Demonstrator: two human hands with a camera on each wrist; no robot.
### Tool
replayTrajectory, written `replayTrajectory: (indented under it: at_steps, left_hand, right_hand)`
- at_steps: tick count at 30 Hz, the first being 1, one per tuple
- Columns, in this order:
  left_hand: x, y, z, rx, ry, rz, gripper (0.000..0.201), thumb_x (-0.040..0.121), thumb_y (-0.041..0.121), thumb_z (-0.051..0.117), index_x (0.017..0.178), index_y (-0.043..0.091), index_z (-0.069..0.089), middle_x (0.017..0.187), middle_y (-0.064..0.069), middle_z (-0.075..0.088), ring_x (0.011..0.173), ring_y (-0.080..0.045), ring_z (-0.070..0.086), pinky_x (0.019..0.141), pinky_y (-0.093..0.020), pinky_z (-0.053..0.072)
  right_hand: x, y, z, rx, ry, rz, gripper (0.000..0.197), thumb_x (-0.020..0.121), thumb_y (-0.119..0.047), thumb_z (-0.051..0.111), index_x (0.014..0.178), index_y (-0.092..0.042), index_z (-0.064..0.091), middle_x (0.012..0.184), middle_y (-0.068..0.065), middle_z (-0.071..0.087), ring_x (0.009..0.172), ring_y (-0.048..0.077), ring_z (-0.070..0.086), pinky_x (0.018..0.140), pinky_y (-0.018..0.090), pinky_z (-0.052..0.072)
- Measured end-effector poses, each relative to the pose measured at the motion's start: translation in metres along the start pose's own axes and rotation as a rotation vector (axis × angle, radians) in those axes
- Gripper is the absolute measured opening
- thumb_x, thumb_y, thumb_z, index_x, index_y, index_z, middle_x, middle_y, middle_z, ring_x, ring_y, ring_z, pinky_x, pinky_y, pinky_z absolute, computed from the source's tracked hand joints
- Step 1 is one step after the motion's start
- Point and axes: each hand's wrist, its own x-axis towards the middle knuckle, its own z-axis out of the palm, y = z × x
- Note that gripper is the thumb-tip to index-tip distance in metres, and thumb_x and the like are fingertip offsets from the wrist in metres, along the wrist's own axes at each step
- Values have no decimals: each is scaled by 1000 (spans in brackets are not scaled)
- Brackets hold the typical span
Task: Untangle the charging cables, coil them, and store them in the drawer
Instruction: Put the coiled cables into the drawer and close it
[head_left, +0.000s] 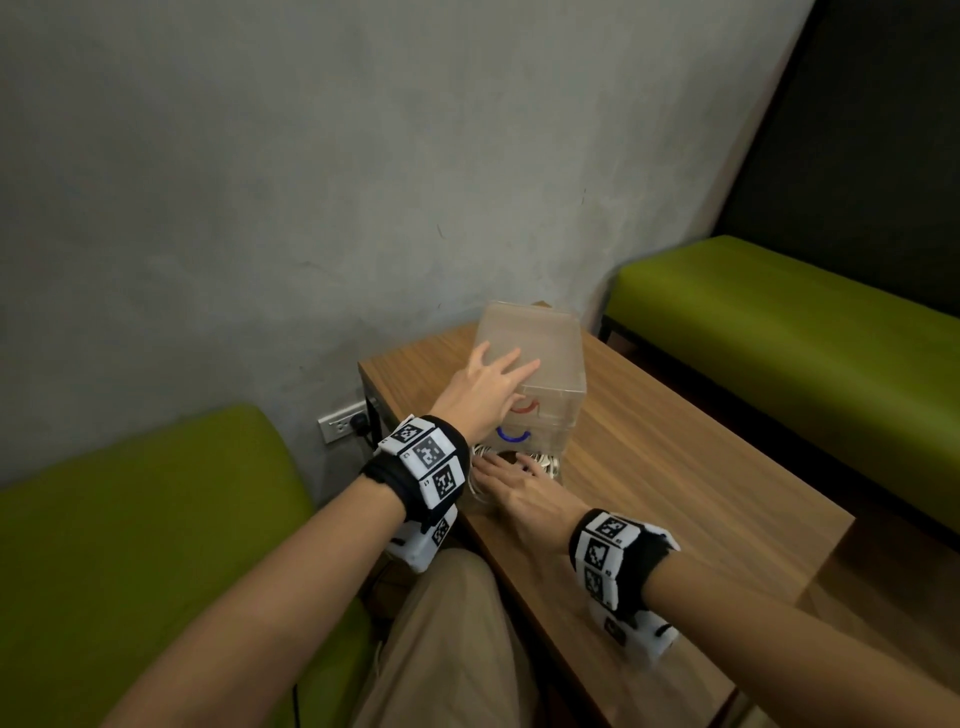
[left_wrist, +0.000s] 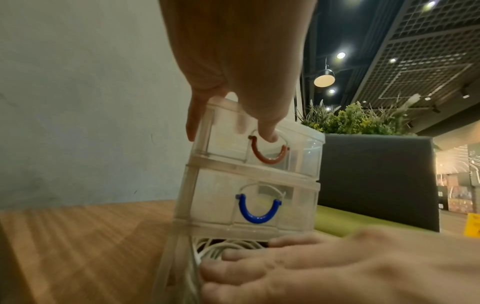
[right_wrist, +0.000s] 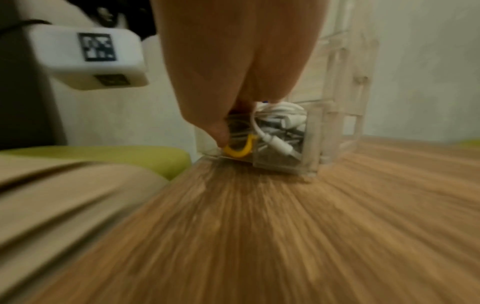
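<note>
- While the left hand (head_left: 485, 395) lay with spread fingers atop the drawer unit (head_left: 540, 338) at the tabletop's far-left corner, the right hand (head_left: 519, 493) covered the open bottom drawer: storing, probably nearly done.
- Left wrist: white cables (left_wrist: 223, 245) lay coiled in that drawer.
- Right wrist (blurred): the thumb (right_wrist: 218, 131) touched the yellow handle (right_wrist: 240, 149); whether it gripped, I cannot tell. Next, push it shut.

A wooden table (head_left: 675, 467) stands against a grey wall, between two green benches. On it, at the wall end, sits a clear plastic drawer unit (head_left: 535, 343) with three drawers stacked. Its bottom drawer (right_wrist: 280, 156) is pulled out over the tabletop and is full of white cables (right_wrist: 275, 119).
</note>
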Motion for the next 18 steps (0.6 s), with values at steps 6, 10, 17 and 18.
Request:
replayTrajectory:
  at_steps: [6, 10, 17, 18]
  left_hand:
    - [-2, -1, -4, 15, -8, 6, 50, 98, 29, 36, 145, 29, 19, 153, -2, 25, 139, -37, 15, 100, -49, 42]
    - [-3, 2, -4, 32, 3, 10, 49, 98, 30, 35, 145, 29, 19, 153, -2, 25, 138, -38, 17, 96, -48, 46]
    - [-2, 5, -3, 42, -4, 14, 49, 99, 29, 35, 145, 27, 19, 152, -5, 26, 137, -41, 18, 96, -50, 46]
    - [-3, 6, -4, 43, -7, 11, 49, 99, 28, 35, 145, 26, 19, 152, -5, 26, 137, -41, 18, 96, -50, 46]
  right_hand:
    - [-3, -2, -11, -17, -64, 6, 63, 94, -11, 36, 148, -9, 3, 157, 9, 2, 144, 25, 1, 115, 38, -2]
    - [-26, -10, -22, -37, 51, 106, 51, 98, -9, 33, 146, -8, 16, 155, 16, 13, 143, 28, 12, 116, 40, 11]
    - [-45, 2, -18, -102, 26, 145, 41, 91, 4, 33, 131, 5, 40, 134, 21, 46, 122, 32, 49, 94, 41, 46]
    - [-43, 5, -16, -90, 65, 112, 40, 84, 6, 38, 122, 8, 51, 122, 23, 56, 109, 31, 59, 83, 38, 53]
